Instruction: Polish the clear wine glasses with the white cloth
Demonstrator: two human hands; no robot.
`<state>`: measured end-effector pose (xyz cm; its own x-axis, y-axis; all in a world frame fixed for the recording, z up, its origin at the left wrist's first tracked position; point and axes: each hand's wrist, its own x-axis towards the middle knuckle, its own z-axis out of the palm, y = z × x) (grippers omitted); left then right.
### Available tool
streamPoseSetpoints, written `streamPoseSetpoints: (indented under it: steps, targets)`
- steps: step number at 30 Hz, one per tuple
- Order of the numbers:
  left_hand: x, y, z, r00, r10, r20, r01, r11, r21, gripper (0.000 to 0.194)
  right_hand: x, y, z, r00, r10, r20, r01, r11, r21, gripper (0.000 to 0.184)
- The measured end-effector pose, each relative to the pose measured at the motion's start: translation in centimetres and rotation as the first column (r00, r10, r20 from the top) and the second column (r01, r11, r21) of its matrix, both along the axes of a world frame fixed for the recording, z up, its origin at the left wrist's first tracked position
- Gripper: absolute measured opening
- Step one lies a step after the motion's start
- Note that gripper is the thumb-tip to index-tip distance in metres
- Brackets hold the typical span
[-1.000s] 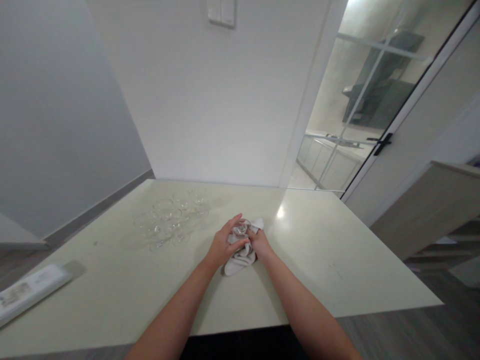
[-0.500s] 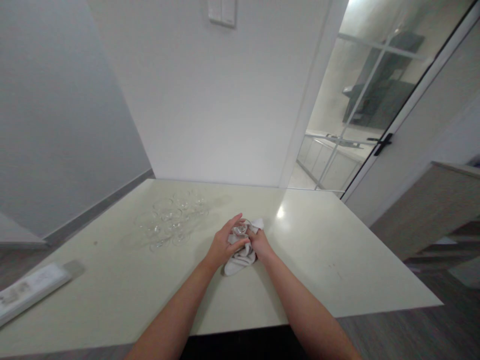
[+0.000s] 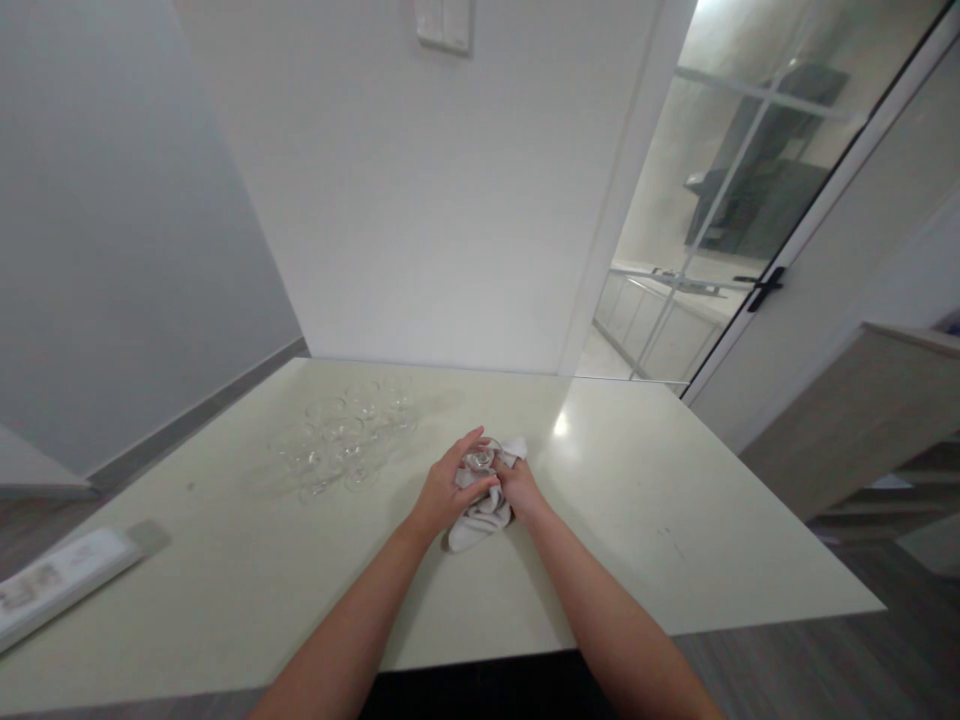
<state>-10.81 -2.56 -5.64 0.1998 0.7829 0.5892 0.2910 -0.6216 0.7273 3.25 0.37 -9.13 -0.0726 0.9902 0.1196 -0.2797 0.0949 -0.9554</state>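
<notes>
A small clear glass (image 3: pixel 480 458) is held over the middle of the pale table (image 3: pixel 645 520), wrapped from below in a white cloth (image 3: pixel 480 518). My left hand (image 3: pixel 446 492) curls round the glass, fingers over its rim. My right hand (image 3: pixel 517 488) grips the cloth and presses it against the glass from the right. Both hands meet at the glass, just above the tabletop.
A cluster of several clear glasses (image 3: pixel 341 440) stands on the table to the left, toward the wall. A flat white box (image 3: pixel 52 585) lies at the table's near-left edge. A glass door (image 3: pixel 720 220) stands behind on the right, a wooden cabinet (image 3: pixel 862 420) beside it.
</notes>
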Motion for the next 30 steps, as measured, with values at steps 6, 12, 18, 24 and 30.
streamPoseSetpoints:
  steps: [6,12,18,24,30]
  targets:
    - [0.03,-0.04,-0.01,1.000,0.006,0.013,-0.005,1.000,-0.006,0.070,0.03,-0.16,0.15,1.000,0.017,-0.016,-0.017,1.000,0.014,0.029]
    - [0.03,0.21,-0.07,0.989,-0.013,0.149,0.024,0.997,-0.074,0.071,0.00,0.16,-0.22,0.998,-0.050,0.043,0.053,0.995,-0.079,0.027]
    - [0.30,0.51,0.12,0.851,-0.062,0.522,0.165,0.975,-0.152,0.068,-0.20,0.35,-0.47,0.998,-0.056,0.043,0.062,0.986,-0.154,0.028]
    - [0.66,0.43,-0.01,0.849,-0.076,0.523,0.196,0.964,-0.178,0.069,-0.17,0.34,-0.39,1.000,-0.015,0.022,0.018,0.986,-0.166,0.029]
    - [0.82,0.29,-0.28,0.895,-0.072,0.440,0.177,0.964,-0.200,0.072,0.03,0.49,-0.58,0.996,-0.040,0.081,0.051,0.990,-0.134,0.031]
